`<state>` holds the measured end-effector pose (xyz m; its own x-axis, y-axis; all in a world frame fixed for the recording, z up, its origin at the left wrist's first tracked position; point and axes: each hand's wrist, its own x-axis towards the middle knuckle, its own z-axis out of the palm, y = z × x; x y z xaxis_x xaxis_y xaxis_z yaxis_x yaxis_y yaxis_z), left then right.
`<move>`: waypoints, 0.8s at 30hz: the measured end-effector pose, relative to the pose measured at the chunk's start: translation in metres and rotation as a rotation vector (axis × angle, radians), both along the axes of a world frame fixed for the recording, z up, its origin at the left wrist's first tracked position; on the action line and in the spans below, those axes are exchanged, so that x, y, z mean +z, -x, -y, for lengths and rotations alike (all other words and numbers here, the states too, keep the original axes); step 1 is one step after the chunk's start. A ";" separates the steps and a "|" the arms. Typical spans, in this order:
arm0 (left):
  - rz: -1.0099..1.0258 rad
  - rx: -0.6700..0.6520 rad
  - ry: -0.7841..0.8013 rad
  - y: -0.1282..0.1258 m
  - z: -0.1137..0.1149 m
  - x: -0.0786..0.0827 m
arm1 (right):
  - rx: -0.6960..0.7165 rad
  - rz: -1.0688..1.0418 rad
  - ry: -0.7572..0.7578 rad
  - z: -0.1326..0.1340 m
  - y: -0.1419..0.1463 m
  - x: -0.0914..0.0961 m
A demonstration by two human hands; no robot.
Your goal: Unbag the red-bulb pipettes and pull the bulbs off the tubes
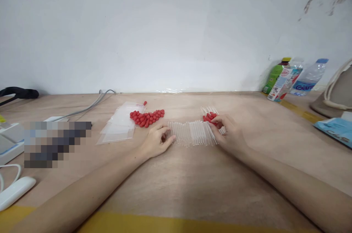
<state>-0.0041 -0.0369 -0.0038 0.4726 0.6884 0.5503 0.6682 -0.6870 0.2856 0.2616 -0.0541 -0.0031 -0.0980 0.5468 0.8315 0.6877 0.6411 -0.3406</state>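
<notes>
A row of clear plastic tubes [192, 133] lies side by side on the wooden table [176, 185]. My left hand [156, 140] rests at the row's left end, fingers curled against the tubes. My right hand [229, 132] is at the right end, its fingers pinched on several small red caps [209, 117]. A few more clear tubes [209, 110] lie just behind that hand. A heap of red caps [147, 117] sits to the left, with one stray cap [145, 103] behind it.
Clear zip bags [119, 125] lie stacked left of the red heap. Bottles [291, 77] stand against the wall at back right, beside a cloth bag [337, 95] and a blue packet [334, 128]. White devices [13, 191] and a grey cable [88, 107] occupy the left side.
</notes>
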 end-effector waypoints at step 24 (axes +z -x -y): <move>0.038 -0.058 0.055 0.004 0.002 0.003 | -0.616 -0.080 0.706 -0.031 -0.064 -0.005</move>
